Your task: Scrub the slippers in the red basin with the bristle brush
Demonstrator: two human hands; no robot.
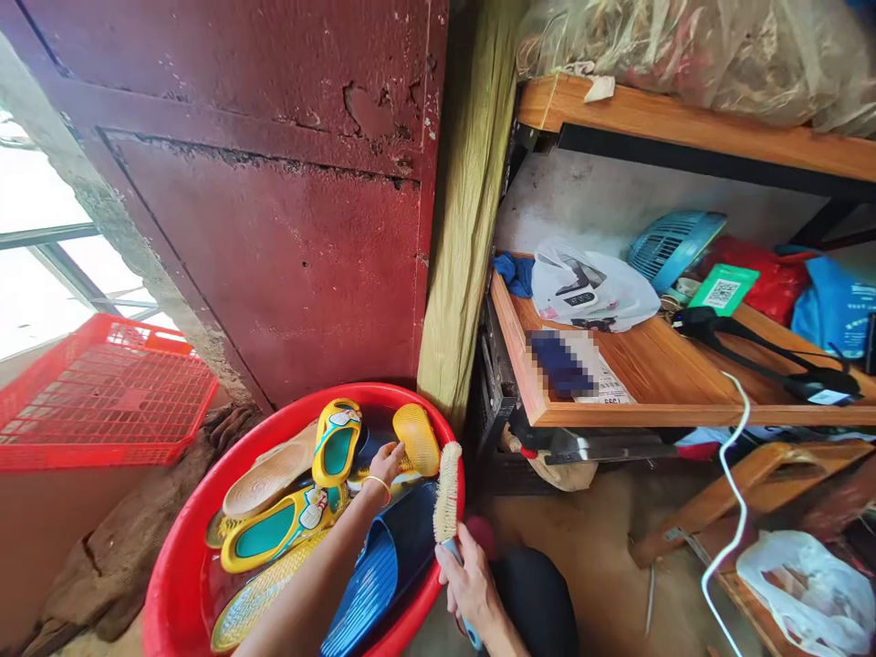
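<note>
My left hand (387, 464) reaches over the red basin (444, 607), its fingers closed at the edge of a yellow slipper (416, 440) whose sole faces up. In my right hand (472, 579) is a scrub brush (448, 493) with pale bristles and a blue-grey handle, held upright at the basin's right rim. A blue slipper (373, 561) lies below my left wrist. Left of it are a yellow clog with a green insole (274, 531), a second yellow clog (338, 443), a tan slipper (270, 479) and a pale patterned sole (256, 598). Some water shows in the basin.
A red plastic crate (102, 392) stands at the left, near brown sacking (130, 538). Behind the basin are a dark red door (274, 228) and a wooden post (465, 228). At the right, a wooden shelf (657, 415) holds bags and a blue fan (674, 246); a white cable (735, 493) hangs down.
</note>
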